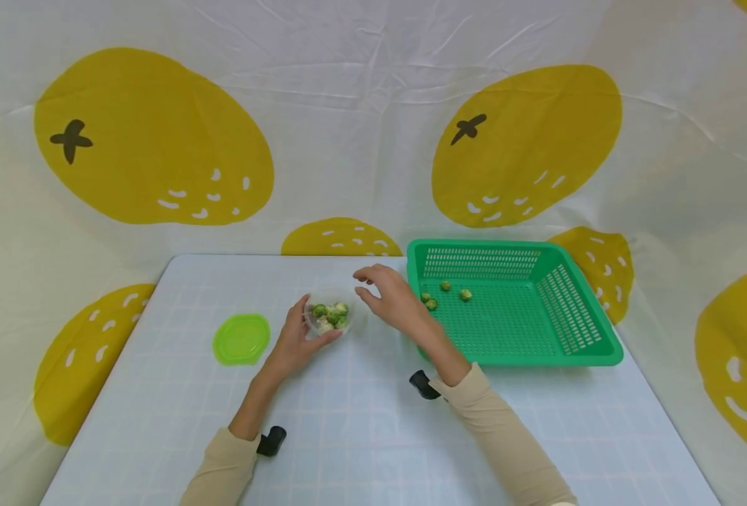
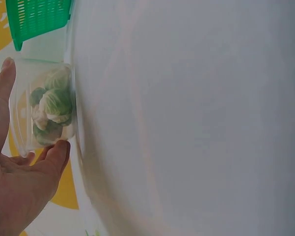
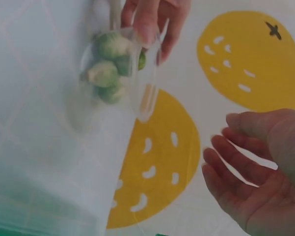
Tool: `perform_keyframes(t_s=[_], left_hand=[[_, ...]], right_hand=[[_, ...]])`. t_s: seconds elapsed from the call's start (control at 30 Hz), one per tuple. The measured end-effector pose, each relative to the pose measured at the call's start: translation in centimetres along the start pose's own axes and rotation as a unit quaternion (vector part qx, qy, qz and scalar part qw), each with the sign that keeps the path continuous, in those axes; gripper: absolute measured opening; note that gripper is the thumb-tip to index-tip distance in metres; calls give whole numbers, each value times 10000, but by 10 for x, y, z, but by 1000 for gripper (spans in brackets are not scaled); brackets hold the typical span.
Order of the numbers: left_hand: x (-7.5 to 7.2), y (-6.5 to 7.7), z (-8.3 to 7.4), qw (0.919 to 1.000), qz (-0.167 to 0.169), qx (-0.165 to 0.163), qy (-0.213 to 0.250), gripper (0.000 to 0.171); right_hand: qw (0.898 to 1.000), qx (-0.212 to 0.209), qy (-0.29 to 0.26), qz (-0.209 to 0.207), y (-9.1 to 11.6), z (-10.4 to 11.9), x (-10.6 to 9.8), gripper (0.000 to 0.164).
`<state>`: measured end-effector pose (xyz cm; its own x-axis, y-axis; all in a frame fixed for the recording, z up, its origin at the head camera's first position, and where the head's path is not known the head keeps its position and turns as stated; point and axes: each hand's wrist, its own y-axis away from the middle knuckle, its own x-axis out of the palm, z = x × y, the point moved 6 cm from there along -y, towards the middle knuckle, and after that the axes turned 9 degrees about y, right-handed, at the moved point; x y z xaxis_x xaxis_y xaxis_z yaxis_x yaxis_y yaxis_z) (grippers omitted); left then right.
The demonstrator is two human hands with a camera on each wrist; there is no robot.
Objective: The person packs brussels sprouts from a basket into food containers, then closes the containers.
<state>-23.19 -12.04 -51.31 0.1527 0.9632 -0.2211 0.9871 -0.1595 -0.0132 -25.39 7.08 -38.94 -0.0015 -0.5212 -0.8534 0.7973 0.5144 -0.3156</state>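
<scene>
Toward the far side of the pale counter (image 1: 348, 450), left of centre, the left hand (image 1: 294, 343) grips a clear plastic container (image 2: 22, 98), its thumb on one side and its fingers on the other. Several green-and-white Brussels sprouts (image 1: 330, 316) sit inside, seen through the wall in both wrist views; whether the container's base touches the counter, I cannot tell. The right hand (image 1: 388, 301) hovers just to the right of the container, holding nothing, its fingers spread loosely in a gentle curve with the thumb apart from them. Left of the left hand, a bright green lid (image 1: 241, 339) lies flat on the counter. On the right stands a green plastic basket (image 1: 506, 327) with slotted walls, and four loose sprouts (image 1: 466, 295) rest near its left side, two of them close together by the wall. Beige sleeves (image 1: 506, 436) cover both forearms, and behind the counter hangs a white cloth (image 1: 354, 140) printed with large yellow fruit shapes.
</scene>
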Motion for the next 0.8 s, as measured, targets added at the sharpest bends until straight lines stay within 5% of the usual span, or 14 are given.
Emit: perform_keyframes(t_s=[0.8], left_hand=[[-2, 0, 2, 9999, 77, -83, 75, 108]], right_hand=[[9972, 652, 187, 307, 5, -34, -44, 28]])
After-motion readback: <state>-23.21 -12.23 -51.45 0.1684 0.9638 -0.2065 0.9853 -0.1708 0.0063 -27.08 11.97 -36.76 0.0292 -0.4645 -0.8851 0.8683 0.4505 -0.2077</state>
